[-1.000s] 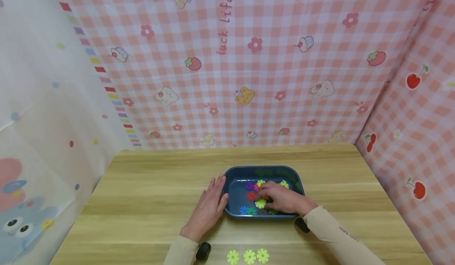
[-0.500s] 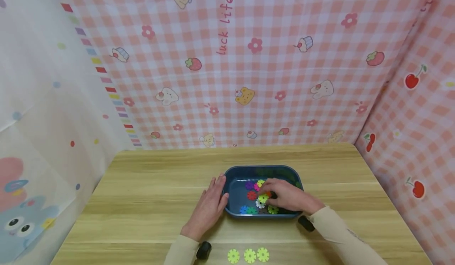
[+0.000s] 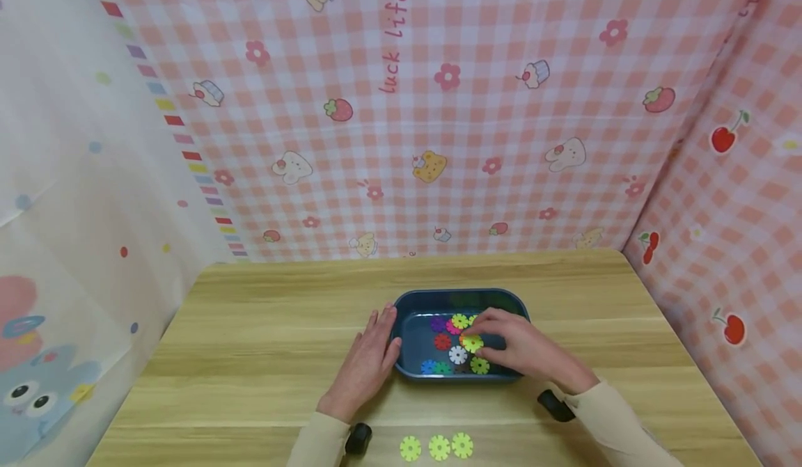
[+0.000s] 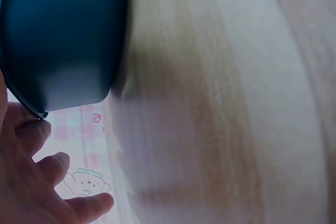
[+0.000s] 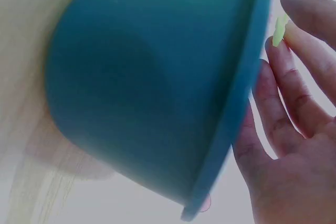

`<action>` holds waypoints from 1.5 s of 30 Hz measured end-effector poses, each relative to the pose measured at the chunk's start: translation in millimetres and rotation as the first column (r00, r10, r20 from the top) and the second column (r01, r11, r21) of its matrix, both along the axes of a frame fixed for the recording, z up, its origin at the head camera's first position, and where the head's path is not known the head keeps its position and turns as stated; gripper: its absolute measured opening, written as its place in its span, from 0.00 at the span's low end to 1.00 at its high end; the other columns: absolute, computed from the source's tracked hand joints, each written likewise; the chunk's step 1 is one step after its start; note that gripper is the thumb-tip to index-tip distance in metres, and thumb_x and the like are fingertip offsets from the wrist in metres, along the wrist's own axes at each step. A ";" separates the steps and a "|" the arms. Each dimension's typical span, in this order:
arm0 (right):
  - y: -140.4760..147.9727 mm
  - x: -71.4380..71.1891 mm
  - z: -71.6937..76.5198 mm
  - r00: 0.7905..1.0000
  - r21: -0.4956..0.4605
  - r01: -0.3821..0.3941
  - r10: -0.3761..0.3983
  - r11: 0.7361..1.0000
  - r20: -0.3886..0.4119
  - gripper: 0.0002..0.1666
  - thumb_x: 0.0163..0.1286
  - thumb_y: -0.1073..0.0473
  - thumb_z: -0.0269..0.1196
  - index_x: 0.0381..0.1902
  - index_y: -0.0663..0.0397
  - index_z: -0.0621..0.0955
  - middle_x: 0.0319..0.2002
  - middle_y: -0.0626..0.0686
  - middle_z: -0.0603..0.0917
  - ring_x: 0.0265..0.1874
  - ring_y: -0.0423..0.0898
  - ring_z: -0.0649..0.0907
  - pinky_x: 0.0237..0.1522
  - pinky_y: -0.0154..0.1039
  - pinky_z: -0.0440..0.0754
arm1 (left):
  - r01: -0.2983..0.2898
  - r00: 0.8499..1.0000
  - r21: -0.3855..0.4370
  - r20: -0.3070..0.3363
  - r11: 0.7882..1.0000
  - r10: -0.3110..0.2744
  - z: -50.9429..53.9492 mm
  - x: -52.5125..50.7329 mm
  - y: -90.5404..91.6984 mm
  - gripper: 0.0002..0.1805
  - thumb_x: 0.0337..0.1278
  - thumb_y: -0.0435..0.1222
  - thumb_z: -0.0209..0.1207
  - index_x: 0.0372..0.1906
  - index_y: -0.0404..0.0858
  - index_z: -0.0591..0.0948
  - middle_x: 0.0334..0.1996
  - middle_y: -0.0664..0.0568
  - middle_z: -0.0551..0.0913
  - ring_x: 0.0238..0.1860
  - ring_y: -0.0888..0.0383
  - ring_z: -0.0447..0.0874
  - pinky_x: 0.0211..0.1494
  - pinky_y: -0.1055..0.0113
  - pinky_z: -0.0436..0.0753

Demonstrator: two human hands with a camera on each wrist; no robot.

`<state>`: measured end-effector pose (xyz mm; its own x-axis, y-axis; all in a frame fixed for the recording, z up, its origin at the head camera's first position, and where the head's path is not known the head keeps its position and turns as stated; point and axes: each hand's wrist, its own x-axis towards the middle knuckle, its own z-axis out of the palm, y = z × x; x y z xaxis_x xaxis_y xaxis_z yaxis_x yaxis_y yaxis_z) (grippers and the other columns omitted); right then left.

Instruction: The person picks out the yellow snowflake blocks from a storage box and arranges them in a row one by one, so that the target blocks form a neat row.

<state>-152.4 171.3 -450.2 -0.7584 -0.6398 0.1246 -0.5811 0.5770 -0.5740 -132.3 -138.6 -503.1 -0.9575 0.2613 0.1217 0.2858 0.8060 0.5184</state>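
A dark blue bin (image 3: 413, 376) holds several flower-shaped discs, among them a white one (image 3: 458, 354), a red one (image 3: 442, 342) and a purple one. My right hand (image 3: 523, 345) pinches a yellow-green disc (image 3: 473, 343) over the bin; in the right wrist view that disc (image 5: 279, 31) shows edge-on at the fingertips of the hand (image 5: 299, 93), beside the bin's wall (image 5: 147, 77). My left hand (image 3: 363, 366) rests with extended fingers against the bin's left rim; its fingers (image 4: 39, 177) appear spread beside the bin (image 4: 63, 35) in the left wrist view.
Three yellow-green discs (image 3: 440, 447) lie in a row on the wooden table (image 3: 263, 355) near its front edge. Pink checked cloth (image 3: 451, 126) hangs behind the table, more checked cloth at the right, and a pale printed cloth stands at the left.
The right hand has moved slightly up and to the right, lifting a yellow-green disc off the white one, which is now uncovered. The left hand stays at the rim.
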 end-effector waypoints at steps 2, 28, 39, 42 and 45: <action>1.9 4.7 1.4 1.000 -0.006 0.007 -0.007 1.000 -0.018 0.17 0.70 0.60 0.71 0.56 0.51 0.87 0.51 0.46 0.81 0.50 0.48 0.82 0.50 0.49 0.86 | -0.002 1.000 -0.002 0.003 1.000 0.002 0.1 0.0 0.3 0.33 0.82 0.46 0.48 0.82 0.38 0.59 0.82 0.47 0.57 0.82 0.43 0.51 0.75 0.33 0.61; 15.5 53.7 2.8 0.988 -0.118 -0.003 -0.015 0.993 -0.152 0.17 0.65 0.60 0.75 0.51 0.43 0.88 0.50 0.41 0.81 0.47 0.39 0.81 0.45 0.39 0.86 | 0.008 1.000 0.012 -0.026 1.000 -0.007 0.7 0.0 0.9 0.32 0.82 0.43 0.49 0.81 0.35 0.61 0.81 0.44 0.59 0.81 0.40 0.53 0.73 0.31 0.62; 18.4 69.8 2.5 1.000 -0.108 0.018 -0.018 0.994 0.004 0.17 0.66 0.58 0.74 0.53 0.40 0.88 0.51 0.40 0.81 0.47 0.38 0.80 0.49 0.37 0.85 | 0.001 1.000 0.012 -0.023 1.000 -0.001 -0.5 -1.1 1.2 0.32 0.82 0.43 0.49 0.81 0.35 0.60 0.81 0.45 0.59 0.81 0.41 0.54 0.74 0.32 0.62; 18.2 74.6 -1.4 1.000 -0.113 0.014 -0.016 0.994 -0.018 0.18 0.66 0.59 0.74 0.53 0.41 0.88 0.51 0.40 0.82 0.47 0.38 0.81 0.49 0.38 0.85 | 0.002 1.000 0.015 -0.023 1.000 -0.001 -1.4 -1.4 1.2 0.32 0.82 0.43 0.48 0.81 0.35 0.60 0.81 0.45 0.59 0.81 0.41 0.53 0.74 0.32 0.62; 18.9 78.2 -3.1 0.999 -0.104 0.029 -0.025 0.994 0.036 0.16 0.68 0.55 0.73 0.54 0.41 0.88 0.51 0.38 0.81 0.48 0.39 0.81 0.51 0.38 0.85 | 0.001 1.000 0.014 -0.022 1.000 -0.001 -1.9 -1.2 1.2 0.32 0.82 0.43 0.48 0.81 0.35 0.60 0.81 0.45 0.58 0.81 0.42 0.53 0.74 0.32 0.62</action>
<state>-74.2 190.2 -453.3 -0.7801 -0.6040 0.1633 -0.5450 0.5278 -0.6515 -133.5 -137.4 -505.0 -0.9542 0.2606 0.1467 0.2985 0.7986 0.5227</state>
